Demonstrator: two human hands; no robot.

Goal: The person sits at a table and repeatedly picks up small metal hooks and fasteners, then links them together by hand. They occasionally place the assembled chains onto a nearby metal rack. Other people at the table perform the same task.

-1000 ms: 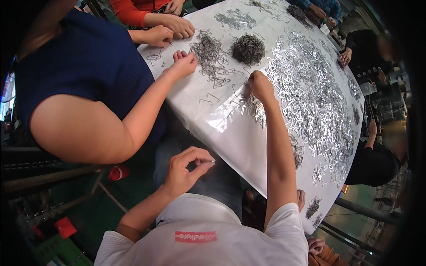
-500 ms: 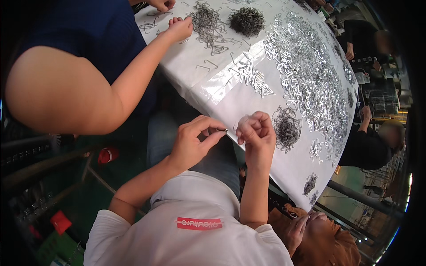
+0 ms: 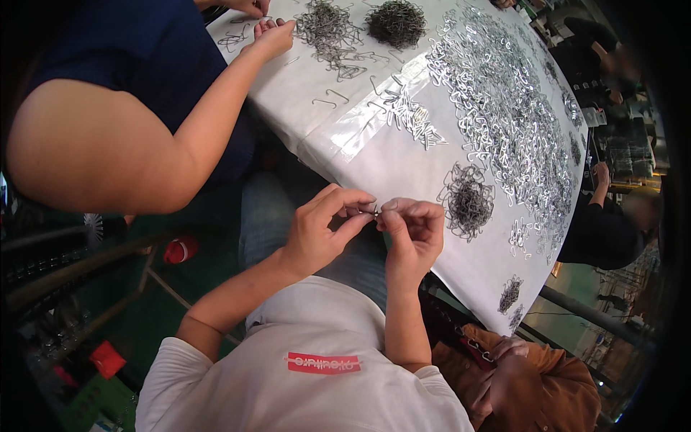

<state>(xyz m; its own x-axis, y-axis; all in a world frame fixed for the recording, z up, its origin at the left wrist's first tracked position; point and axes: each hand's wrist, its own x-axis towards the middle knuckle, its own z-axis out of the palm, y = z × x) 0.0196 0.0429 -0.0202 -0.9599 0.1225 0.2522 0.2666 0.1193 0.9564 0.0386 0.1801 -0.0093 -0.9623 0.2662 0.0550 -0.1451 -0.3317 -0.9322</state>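
My left hand (image 3: 324, 225) is in front of my lap by the table's near edge, thumb and forefinger pinched on a small metal piece (image 3: 373, 213). Facing it, my right hand (image 3: 412, 229) is closed, its thumb and fingertips meeting the same piece. Most of the piece is hidden by the fingertips, so its shape cannot be made out. Just past my right hand lies a tangled pile of dark bent wire pieces (image 3: 468, 203). Beyond my hands a small heap of shiny silver metal hooks (image 3: 410, 115) rests on the white-covered table (image 3: 392, 162).
A broad spread of silver hooks (image 3: 504, 108) covers the table's middle. More dark wire piles (image 3: 395, 24) lie farther off. At my left a co-worker's arm (image 3: 216, 137) reaches over the table. Another person in brown (image 3: 554, 385) sits at lower right; others work across the table.
My right hand has come down and left, its fingertips now meeting the piece in my left hand. The co-worker's hands at left have shifted slightly left.
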